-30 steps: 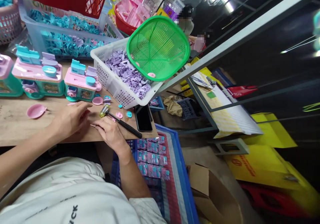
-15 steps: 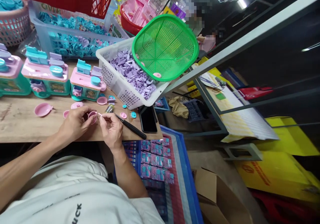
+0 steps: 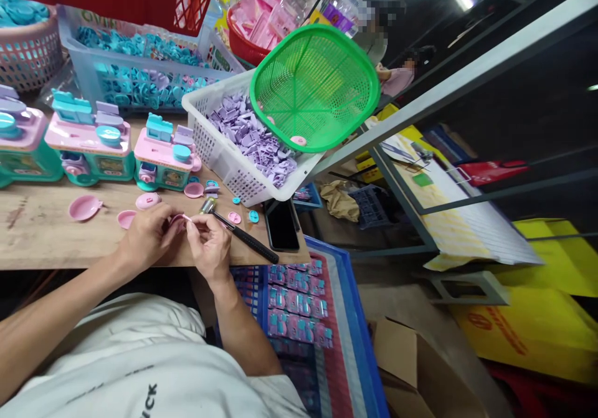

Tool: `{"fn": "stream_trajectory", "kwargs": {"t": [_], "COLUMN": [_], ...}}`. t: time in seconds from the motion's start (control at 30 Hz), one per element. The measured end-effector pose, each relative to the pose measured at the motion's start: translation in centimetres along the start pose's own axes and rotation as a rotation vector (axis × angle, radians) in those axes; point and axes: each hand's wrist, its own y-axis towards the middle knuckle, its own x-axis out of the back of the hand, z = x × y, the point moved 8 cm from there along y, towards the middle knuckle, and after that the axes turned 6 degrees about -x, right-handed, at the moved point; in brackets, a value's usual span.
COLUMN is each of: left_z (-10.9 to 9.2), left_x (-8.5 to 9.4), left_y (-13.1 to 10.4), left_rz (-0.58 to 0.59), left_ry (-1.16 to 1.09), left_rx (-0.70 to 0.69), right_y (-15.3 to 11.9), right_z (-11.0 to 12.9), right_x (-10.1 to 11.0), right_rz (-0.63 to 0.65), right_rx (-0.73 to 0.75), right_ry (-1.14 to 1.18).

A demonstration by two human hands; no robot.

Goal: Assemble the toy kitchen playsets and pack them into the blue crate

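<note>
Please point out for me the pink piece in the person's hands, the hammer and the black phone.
Pink piece (image 3: 177,222), head view: on its visible curved part.
Hammer (image 3: 253,243), head view: on its black handle.
Black phone (image 3: 283,228), head view: on its dark screen.

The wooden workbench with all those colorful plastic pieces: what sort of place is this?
Probably a toy-assembly workshop. Three similar toy kitchens stand in a row on the wooden workbench, a white basket holds many loose purple parts, and a black-handled mallet lies by the right hand.
</note>
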Motion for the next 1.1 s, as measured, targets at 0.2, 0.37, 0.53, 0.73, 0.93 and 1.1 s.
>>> {"fn": "stream_trajectory", "kwargs": {"t": [0.2,0.37,0.53,0.73,0.93,1.1], "left_z": [-0.6,-1.0,-1.5,-1.4,-1.4,-1.6], "left_x": [-0.2,-0.5,-0.7,-0.7,-0.7,3.4], "left_y": [-0.3,-0.6,-0.8,-0.7,-1.3,-2.0], "left_rz": [-0.001,0.036,0.053,0.032,0.057,0.054], "left_ry": [0.114,0.183,0.223,0.249,0.335,0.428], "left_rx": [-0.126,-0.207,-0.291,-0.293,-0.221,-0.158], "right_y": [0.0,-0.2,-0.3,-0.2,-0.1,0.5], "right_z": [0.1,0.8,1.1,0.3,-0.3,1.5], "right_x": [-0.2,-0.3,-0.4,-0.5,-0.9,0.9], "right_rz": [-0.01,-0.02,-0.024,0.008,0.011,-0.035], "right_rx": [0.014,0.081,0.12,0.087,0.034,0.191], "right_ry": [-0.055,-0.12,-0.149,-0.124,-0.044,-0.192]}}
